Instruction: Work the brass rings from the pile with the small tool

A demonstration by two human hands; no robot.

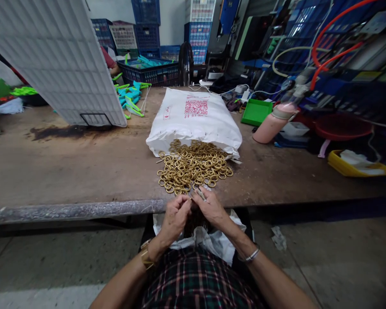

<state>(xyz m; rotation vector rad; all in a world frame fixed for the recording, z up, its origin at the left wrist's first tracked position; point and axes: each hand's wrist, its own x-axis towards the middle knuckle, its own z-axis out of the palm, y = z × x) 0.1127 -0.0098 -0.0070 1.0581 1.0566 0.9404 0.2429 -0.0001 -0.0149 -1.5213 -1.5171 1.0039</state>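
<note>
In the head view, a person in a dark plaid shirt [196, 281] is working in front of a white sack with red printing [218, 122], which is lying on a long brown table [83, 171]. Gold-coloured metal rings [193, 168] are lying heaped at the sack's mouth and just in front of it. Before the sack, at the heap's near edge, the left hand [176, 216] is pressing thumb and fingertips together — whether they are gripping anything is too small to tell. Beside it, the right hand [213, 209] is clamping a slim greyish piece [200, 194] in its fingers. Left of the sack, turquoise and lime-green plastic pieces [131, 99] are lying jumbled; to its right, a shallow green plastic tray [256, 112] and a pink cylindrical bottle [270, 126] are resting.
</note>
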